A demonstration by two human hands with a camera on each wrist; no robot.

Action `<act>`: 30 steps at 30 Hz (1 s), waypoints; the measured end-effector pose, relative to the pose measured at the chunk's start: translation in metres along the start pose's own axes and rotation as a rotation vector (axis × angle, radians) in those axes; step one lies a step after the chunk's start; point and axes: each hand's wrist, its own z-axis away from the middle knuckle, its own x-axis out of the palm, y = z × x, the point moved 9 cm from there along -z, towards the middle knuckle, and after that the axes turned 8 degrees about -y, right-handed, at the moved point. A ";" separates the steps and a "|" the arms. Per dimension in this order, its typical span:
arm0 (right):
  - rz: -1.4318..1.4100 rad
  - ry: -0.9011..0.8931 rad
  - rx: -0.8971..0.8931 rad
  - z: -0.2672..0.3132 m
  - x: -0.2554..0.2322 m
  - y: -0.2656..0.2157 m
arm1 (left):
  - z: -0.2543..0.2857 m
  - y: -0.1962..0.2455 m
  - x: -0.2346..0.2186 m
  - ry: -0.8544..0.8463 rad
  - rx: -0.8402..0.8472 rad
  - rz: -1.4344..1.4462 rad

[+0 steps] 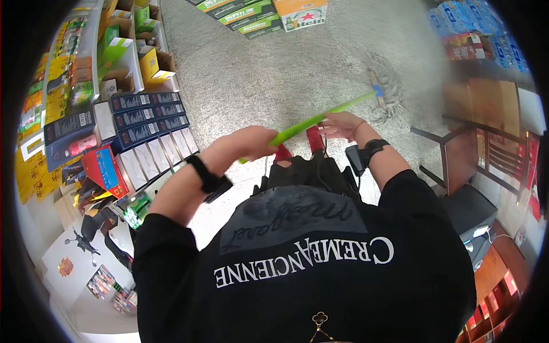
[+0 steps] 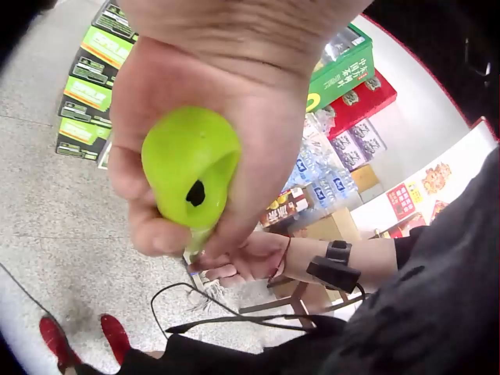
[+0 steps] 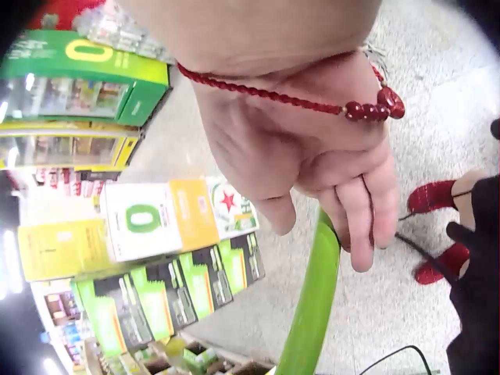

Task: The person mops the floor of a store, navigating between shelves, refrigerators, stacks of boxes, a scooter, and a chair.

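A string mop with a bright green handle slants across the front of the body in the head view. Its grey strands lie on the floor ahead to the right, below a blue joint. My left hand grips the handle near its upper end. The rounded green end cap, with a dark hole, sticks out of that fist in the left wrist view. Farther down the handle is my right hand. In the right wrist view its fingers are nearly straight alongside the handle, thumb apart.
Shelves of packaged goods and dark blue boxes line the left. Stacked cartons stand on the floor ahead. To the right are a wooden chair and bottled water packs. Red shoes show below the body.
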 end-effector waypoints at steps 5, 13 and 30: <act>-0.030 0.340 -0.021 0.072 -0.087 0.008 | -0.072 0.072 -0.003 -0.024 0.101 0.023; -0.082 0.438 0.018 0.067 -0.089 0.052 | -0.090 0.059 0.042 -0.035 0.105 -0.061; 0.273 -0.318 0.536 -0.165 0.238 0.209 | 0.205 -0.185 0.257 0.097 -0.189 0.511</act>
